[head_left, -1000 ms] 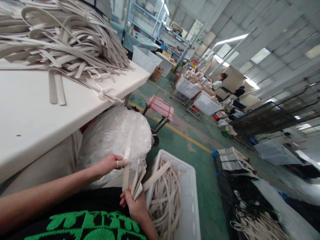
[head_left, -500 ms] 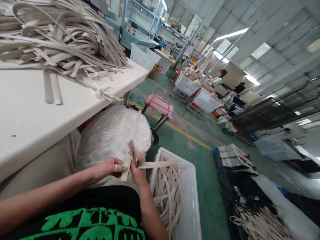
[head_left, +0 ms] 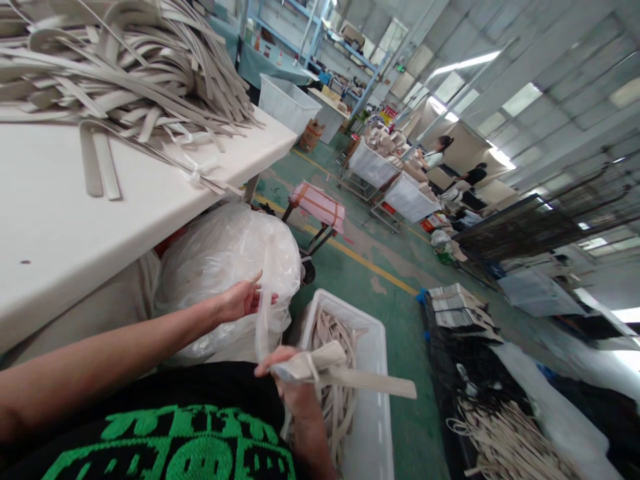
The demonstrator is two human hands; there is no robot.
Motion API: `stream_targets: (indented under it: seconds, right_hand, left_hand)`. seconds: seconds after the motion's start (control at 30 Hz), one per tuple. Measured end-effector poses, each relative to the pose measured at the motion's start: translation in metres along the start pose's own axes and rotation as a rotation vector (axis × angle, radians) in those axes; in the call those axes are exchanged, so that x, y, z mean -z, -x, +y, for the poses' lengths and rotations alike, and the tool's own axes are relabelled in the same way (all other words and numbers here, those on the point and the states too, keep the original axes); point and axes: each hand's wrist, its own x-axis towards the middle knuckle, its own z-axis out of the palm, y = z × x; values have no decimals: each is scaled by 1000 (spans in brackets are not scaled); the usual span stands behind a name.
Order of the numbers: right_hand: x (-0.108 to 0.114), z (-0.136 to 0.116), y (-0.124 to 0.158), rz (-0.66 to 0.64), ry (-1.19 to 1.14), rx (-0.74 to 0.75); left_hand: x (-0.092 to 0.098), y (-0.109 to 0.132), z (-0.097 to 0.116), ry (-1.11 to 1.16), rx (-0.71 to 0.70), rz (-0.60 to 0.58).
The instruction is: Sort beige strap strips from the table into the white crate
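My right hand is closed round a bunch of beige strips, low at the centre, over the white bin that holds several more strips. One strip end sticks out to the right. My left hand is higher, in front of a clear plastic bag, with its fingers pinching the upper part of one strip that runs down to my right hand.
A white table at the left carries a big heap of beige strips. A pink stool stands on the green floor. Carts with white bins and other people are farther back. Dark racks and stacked material lie at the right.
My hands have parted: the right dropped lower with the gathered strips, the left rose a little, holding one strip stretched between them. The view shifted slightly.
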Motion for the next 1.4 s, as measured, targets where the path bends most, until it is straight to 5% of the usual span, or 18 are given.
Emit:
stream_targets:
  seconds: [0.17, 0.27, 0.33, 0.47, 0.6, 0.7, 1.0, 1.17, 1.27, 1.4]
  right_hand:
    - [27, 26, 47, -236, -194, -143]
    - [33, 47, 53, -190, -249, -292]
    - [28, 54, 45, -112, -270, -312]
    - [-3, 40, 5, 104, -356, -254]
    - [-29, 7, -38, 160, -406, -171]
    - [-37, -5, -56, 209, -397, -96]
    - [-49, 13, -66, 328, -296, -36]
    - [-25, 4, -60, 459, -150, -23]
    - [-6, -8, -57, 570, -183, 59]
    - [3, -23, -61, 493, -160, 145]
  left_hand:
    - [-12, -3, 63, 302, -209, 182]
    - [-4, 7, 98, 316, -449, 293]
    - [1, 17, 103, 202, -606, 299]
    - [7, 36, 61, -258, -575, 76]
    - [6, 54, 4, -705, -496, -176]
    - [1, 64, -15, -901, -461, -282]
    - [-3, 58, -33, -869, -367, -248]
    - [3, 57, -17, -963, -472, -129]
    - [4, 61, -7, -1088, -387, -103]
    - [3, 66, -10, -1292, -291, -156]
